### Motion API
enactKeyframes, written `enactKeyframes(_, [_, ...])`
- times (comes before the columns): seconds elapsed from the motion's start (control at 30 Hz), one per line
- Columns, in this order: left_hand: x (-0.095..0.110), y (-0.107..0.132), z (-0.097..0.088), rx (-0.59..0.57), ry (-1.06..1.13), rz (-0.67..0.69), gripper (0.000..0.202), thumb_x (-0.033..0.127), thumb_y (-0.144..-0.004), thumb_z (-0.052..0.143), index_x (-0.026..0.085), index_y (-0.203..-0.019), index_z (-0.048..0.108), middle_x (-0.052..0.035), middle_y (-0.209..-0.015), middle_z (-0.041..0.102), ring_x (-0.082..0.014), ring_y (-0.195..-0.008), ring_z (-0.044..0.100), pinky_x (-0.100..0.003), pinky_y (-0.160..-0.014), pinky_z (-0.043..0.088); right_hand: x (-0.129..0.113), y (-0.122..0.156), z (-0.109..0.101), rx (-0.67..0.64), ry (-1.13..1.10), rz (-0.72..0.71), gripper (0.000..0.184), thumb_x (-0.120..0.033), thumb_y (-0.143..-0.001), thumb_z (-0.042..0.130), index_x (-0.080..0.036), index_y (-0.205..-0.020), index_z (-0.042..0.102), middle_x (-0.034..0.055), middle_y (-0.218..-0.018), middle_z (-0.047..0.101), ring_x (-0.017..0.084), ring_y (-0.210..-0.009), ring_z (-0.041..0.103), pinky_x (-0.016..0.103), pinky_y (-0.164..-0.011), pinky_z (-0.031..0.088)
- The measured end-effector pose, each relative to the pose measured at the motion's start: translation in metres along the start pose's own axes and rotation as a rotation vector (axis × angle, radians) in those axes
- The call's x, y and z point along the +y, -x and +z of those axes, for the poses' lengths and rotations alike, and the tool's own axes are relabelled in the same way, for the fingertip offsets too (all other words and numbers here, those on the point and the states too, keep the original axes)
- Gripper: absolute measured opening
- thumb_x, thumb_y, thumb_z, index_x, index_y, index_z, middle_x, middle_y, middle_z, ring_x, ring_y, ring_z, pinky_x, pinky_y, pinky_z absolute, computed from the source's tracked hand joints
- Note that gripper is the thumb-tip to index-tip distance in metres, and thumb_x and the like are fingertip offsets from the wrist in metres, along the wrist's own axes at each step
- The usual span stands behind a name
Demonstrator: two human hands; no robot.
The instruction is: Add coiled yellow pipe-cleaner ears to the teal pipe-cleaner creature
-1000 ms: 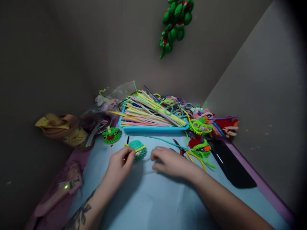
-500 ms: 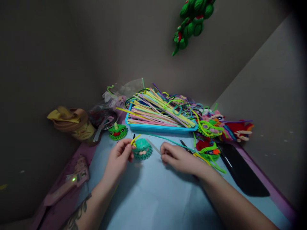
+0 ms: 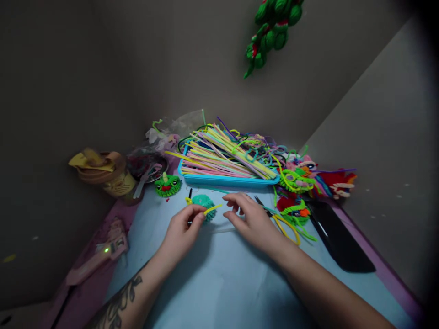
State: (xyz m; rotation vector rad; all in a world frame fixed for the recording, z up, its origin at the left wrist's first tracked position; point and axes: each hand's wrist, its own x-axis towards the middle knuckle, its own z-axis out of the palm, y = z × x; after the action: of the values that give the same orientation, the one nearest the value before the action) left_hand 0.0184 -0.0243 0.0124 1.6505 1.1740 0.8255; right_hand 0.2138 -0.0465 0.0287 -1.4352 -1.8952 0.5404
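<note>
My left hand (image 3: 183, 228) pinches a short yellow pipe cleaner (image 3: 211, 209) that sticks out to the right of a small teal fuzzy ball (image 3: 203, 202) lying on the blue mat (image 3: 219, 278). The ball rests just behind my left fingertips. My right hand (image 3: 252, 218) hovers to the right of the ball with its fingers curled loosely and apart, holding nothing that I can see. A thin clear stick (image 3: 222, 230) lies on the mat between the two hands.
A blue tray (image 3: 226, 180) heaped with coloured pipe cleaners stands behind the hands. A green fuzzy figure (image 3: 167, 186) sits left of it; more fuzzy figures (image 3: 298, 192) lie right. A pink glue gun (image 3: 103, 256), a black case (image 3: 338, 237) and a hanging green figure (image 3: 269, 32) are around.
The teal ball was lifted and turned between both hands, then set back on the mat. My left hand now pinches the yellow piece lower, and my right hand has opened beside it.
</note>
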Motion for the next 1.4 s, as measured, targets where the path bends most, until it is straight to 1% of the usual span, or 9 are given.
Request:
enactKeyframes(0.3, [0.002,0.005,0.002,-0.061,-0.130,0.121,0.019,0.026,-0.088,0.046,0.016,-0.092,0.062,-0.0047,-0.085,0.064,-0.0156,-0.078,0.059,-0.025,-0.069,0.045,0.008,-0.004,0.006,-0.003,-0.141,-0.020,0.009,-0.020,-0.083,0.055,-0.019,-0.077,0.061,0.0024,-0.079,0.061,0.016,-0.077,0.055,0.027,-0.070,0.041])
enactKeyframes(0.43, [0.006,0.010,-0.003,0.132,-0.277,0.332,0.020,0.019,-0.087,0.049,0.018,-0.104,0.059,-0.0080,-0.102,0.061,-0.0187,-0.098,0.055,-0.031,-0.084,0.044,0.014,-0.009,0.004,-0.023,-0.432,0.161,0.018,-0.028,-0.082,0.055,-0.018,-0.067,0.055,-0.0024,-0.062,0.050,0.011,-0.059,0.046,0.023,-0.054,0.036])
enactKeyframes(0.53, [0.014,0.020,-0.008,0.333,-0.359,0.570,0.033,0.010,-0.081,0.055,0.021,-0.112,0.056,-0.0091,-0.112,0.054,-0.0199,-0.109,0.050,-0.036,-0.094,0.040,0.019,-0.012,-0.004,0.250,-0.735,0.319,0.022,-0.037,-0.083,0.053,-0.019,-0.071,0.048,-0.0062,-0.056,0.039,0.009,-0.047,0.034,0.020,-0.042,0.026])
enactKeyframes(0.63, [0.020,0.027,-0.005,0.275,-0.281,0.674,0.037,0.004,-0.079,0.055,0.023,-0.110,0.057,-0.0064,-0.103,0.058,-0.0162,-0.098,0.055,-0.030,-0.087,0.044,0.016,-0.011,-0.016,0.557,-0.754,0.285,0.021,-0.038,-0.088,0.048,-0.021,-0.076,0.044,-0.0068,-0.056,0.036,0.009,-0.046,0.031,0.020,-0.040,0.024])
enactKeyframes(0.77, [0.017,0.023,0.006,0.099,-0.011,0.332,0.019,0.018,-0.084,0.053,0.021,-0.097,0.066,-0.0062,-0.092,0.065,-0.0156,-0.085,0.060,-0.026,-0.072,0.048,0.006,0.001,-0.016,0.591,-0.168,-0.022,0.010,-0.023,-0.089,0.049,-0.020,-0.080,0.052,0.0005,-0.070,0.051,0.013,-0.064,0.048,0.025,-0.058,0.040])
enactKeyframes(0.87, [0.011,0.015,0.010,0.071,0.252,-0.004,0.025,0.032,-0.084,0.055,0.018,-0.101,0.067,-0.0067,-0.086,0.068,-0.0142,-0.071,0.059,-0.024,-0.062,0.047,-0.002,0.010,0.001,0.367,0.191,-0.382,0.009,-0.013,-0.087,0.049,-0.018,-0.085,0.057,0.0056,-0.078,0.059,0.018,-0.076,0.053,0.030,-0.069,0.043])
enactKeyframes(0.93, [0.007,0.010,0.010,0.096,0.402,-0.111,0.029,0.037,-0.082,0.058,0.016,-0.100,0.067,-0.0056,-0.080,0.067,-0.0121,-0.065,0.056,-0.022,-0.057,0.045,-0.006,0.013,0.014,0.236,0.306,-0.484,0.011,-0.011,-0.086,0.049,-0.016,-0.088,0.058,0.0066,-0.077,0.061,0.018,-0.073,0.053,0.030,-0.066,0.044])
enactKeyframes(1.1, [0.007,0.005,0.005,0.115,0.679,-0.238,0.028,0.039,-0.072,0.069,0.013,-0.083,0.068,-0.0035,-0.073,0.064,-0.0075,-0.057,0.049,-0.017,-0.047,0.037,-0.009,0.016,0.029,0.170,0.319,-0.546,0.012,-0.010,-0.086,0.048,-0.015,-0.090,0.059,0.0070,-0.075,0.063,0.018,-0.068,0.053,0.030,-0.062,0.045])
enactKeyframes(1.4, [0.010,0.004,0.001,0.098,0.921,-0.301,0.027,0.035,-0.068,0.074,0.013,-0.081,0.066,-0.0003,-0.071,0.062,-0.0047,-0.055,0.051,-0.014,-0.051,0.041,-0.009,0.019,0.029,0.158,-0.044,-0.348,0.018,-0.013,-0.086,0.050,-0.021,-0.101,0.054,0.0071,-0.088,0.062,0.020,-0.084,0.058,0.034,-0.074,0.050])
